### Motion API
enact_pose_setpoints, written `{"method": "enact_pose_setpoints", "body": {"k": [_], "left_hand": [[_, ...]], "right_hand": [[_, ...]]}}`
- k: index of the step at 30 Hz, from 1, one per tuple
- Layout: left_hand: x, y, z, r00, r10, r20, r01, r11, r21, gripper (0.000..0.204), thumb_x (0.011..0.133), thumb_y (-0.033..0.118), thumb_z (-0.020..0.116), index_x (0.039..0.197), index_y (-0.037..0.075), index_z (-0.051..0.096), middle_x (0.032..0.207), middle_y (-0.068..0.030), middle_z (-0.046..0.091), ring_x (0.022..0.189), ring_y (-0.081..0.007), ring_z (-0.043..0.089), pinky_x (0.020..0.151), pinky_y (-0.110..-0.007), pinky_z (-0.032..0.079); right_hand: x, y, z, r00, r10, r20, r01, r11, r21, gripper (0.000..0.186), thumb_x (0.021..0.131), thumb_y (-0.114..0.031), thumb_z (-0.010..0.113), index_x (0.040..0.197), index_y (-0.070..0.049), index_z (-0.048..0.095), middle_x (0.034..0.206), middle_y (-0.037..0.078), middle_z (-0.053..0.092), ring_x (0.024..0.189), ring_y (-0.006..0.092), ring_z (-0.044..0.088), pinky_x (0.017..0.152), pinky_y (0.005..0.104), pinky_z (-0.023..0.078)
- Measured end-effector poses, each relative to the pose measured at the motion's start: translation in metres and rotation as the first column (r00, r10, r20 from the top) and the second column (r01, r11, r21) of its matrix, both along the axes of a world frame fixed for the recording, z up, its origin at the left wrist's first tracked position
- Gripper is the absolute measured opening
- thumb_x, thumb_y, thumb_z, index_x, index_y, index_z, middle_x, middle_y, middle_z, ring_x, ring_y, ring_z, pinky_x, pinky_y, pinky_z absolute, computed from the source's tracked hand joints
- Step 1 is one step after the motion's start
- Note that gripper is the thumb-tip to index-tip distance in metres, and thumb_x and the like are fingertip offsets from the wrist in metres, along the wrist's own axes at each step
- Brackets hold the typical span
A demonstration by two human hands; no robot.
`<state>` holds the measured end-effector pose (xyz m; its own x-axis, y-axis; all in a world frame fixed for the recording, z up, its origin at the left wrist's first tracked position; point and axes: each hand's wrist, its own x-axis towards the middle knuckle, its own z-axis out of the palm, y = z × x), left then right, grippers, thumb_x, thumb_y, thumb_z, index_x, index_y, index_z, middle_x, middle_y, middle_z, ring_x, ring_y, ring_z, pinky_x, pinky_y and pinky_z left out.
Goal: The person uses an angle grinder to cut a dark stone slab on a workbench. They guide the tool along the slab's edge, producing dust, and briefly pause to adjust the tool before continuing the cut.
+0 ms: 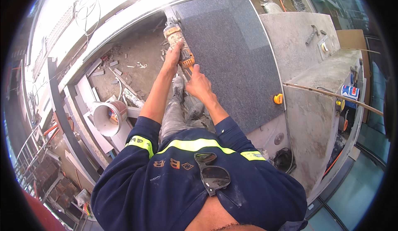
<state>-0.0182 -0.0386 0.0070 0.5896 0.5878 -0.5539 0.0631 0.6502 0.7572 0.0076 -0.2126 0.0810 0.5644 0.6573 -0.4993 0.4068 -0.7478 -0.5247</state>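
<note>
A dusty yellow angle grinder [175, 36] is held in both hands, its head pointing away from me. My left hand [173, 56] wraps round the grinder's body from the left. Closer to me, my right hand [198, 83] is closed on its rear end. The grinder's head and disc lie at the far left corner of a large dark speckled stone slab [232, 57]. Whether the disc touches the slab's edge I cannot tell. On the slab's right side sits a yellow tape measure [278, 99].
A hammer [311, 36] lies on the concrete-grey surface at the far right. A long thin stick [331, 93] crosses the right side. To my left stands a dusty white bucket [107, 117]. Offcuts [98, 72] litter the floor beyond it. A long metal beam [68, 119] runs along the left.
</note>
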Motion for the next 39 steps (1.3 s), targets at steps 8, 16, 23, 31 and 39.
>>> {"method": "enact_pose_setpoints", "body": {"k": [8,16,23,31,39], "left_hand": [[0.023,0.041,-0.015,0.999,0.008,-0.036,-0.008,1.000,0.009,0.050,0.103,0.050,0.073,0.126,0.006,0.067,0.103,-0.0072,0.076,0.087,-0.0200,0.076,0.076,-0.039,0.062],[0.005,0.006,-0.004,0.992,-0.001,0.123,0.015,0.993,-0.118,0.045,0.107,0.045,0.069,0.130,0.006,0.063,0.103,-0.0083,0.073,0.088,-0.0218,0.075,0.078,-0.041,0.063],[-0.014,-0.031,-0.005,0.992,-0.012,0.122,0.020,0.998,-0.062,0.051,0.108,0.048,0.068,0.128,0.001,0.059,0.102,-0.0121,0.073,0.087,-0.0272,0.077,0.080,-0.042,0.065],[0.006,0.005,-0.014,0.997,0.012,0.081,-0.009,0.999,-0.037,0.045,0.107,0.045,0.069,0.128,0.005,0.064,0.105,-0.0084,0.074,0.088,-0.0205,0.074,0.081,-0.039,0.061],[0.009,0.014,-0.013,0.998,0.016,0.059,-0.013,0.998,-0.055,0.048,0.106,0.045,0.070,0.128,0.003,0.065,0.104,-0.0084,0.075,0.090,-0.0208,0.075,0.082,-0.039,0.062]], "right_hand": [[0.021,0.037,-0.017,1.000,0.000,-0.024,0.001,0.998,0.063,0.063,0.091,-0.011,0.070,0.144,0.006,0.039,0.112,0.034,0.076,0.109,0.0529,0.075,0.100,0.0623,0.055],[0.010,0.017,-0.010,1.000,-0.003,-0.009,0.004,0.999,0.041,0.064,0.090,-0.013,0.071,0.143,0.005,0.039,0.112,0.034,0.076,0.109,0.0531,0.075,0.100,0.0618,0.055],[-0.005,-0.012,-0.004,1.000,0.002,-0.013,-0.002,1.000,-0.004,0.067,0.090,-0.013,0.071,0.145,0.007,0.037,0.110,0.034,0.076,0.107,0.0536,0.075,0.099,0.0623,0.056],[0.013,0.020,-0.022,1.000,0.025,0.019,-0.027,0.995,0.095,0.064,0.088,-0.010,0.067,0.142,0.010,0.038,0.105,0.034,0.076,0.103,0.0540,0.074,0.092,0.0613,0.057],[0.015,0.029,-0.019,0.999,0.020,0.041,-0.023,0.996,0.083,0.057,0.088,-0.010,0.068,0.134,0.007,0.041,0.107,0.035,0.075,0.105,0.0557,0.074,0.095,0.0619,0.057]]}}
